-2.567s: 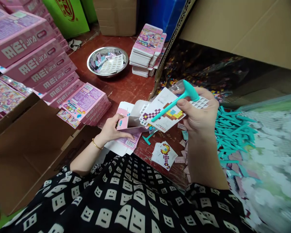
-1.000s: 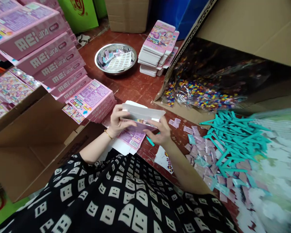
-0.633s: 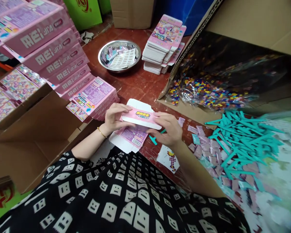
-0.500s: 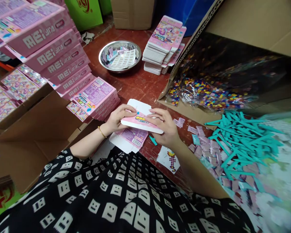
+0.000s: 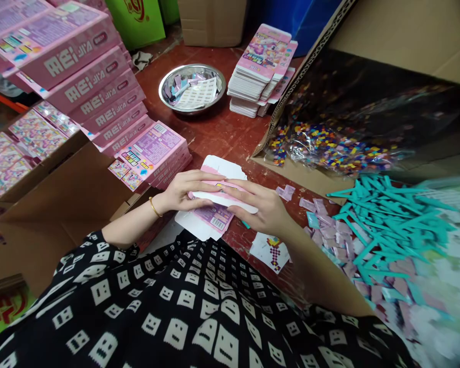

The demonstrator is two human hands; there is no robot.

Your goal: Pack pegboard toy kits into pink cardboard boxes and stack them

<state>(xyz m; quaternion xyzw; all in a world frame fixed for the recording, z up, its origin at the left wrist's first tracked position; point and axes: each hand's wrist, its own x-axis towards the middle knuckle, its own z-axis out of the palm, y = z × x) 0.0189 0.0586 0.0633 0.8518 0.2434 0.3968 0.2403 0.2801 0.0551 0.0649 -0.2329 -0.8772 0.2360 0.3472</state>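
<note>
Both hands grip a pink cardboard box whose white end flaps stick out at the far side. My left hand lies across its left part, fingers over the top and thumb below. From the right, my right hand wraps the other end, with its fingers flat over the printed face. Under the box is a purple printed carton piece with a barcode and a white flap. A white card with a pixel sword picture lies to the right, below my right wrist.
Pink boxes are stacked at left beside an open brown carton. A steel bowl and flat box blanks stand behind. On the right are a carton with bagged colourful pieces, teal plastic parts and small packets.
My fingers have flattened across the box's printed face, covering most of it. My left hand has slid inward towards the right hand. The view has shifted slightly.
</note>
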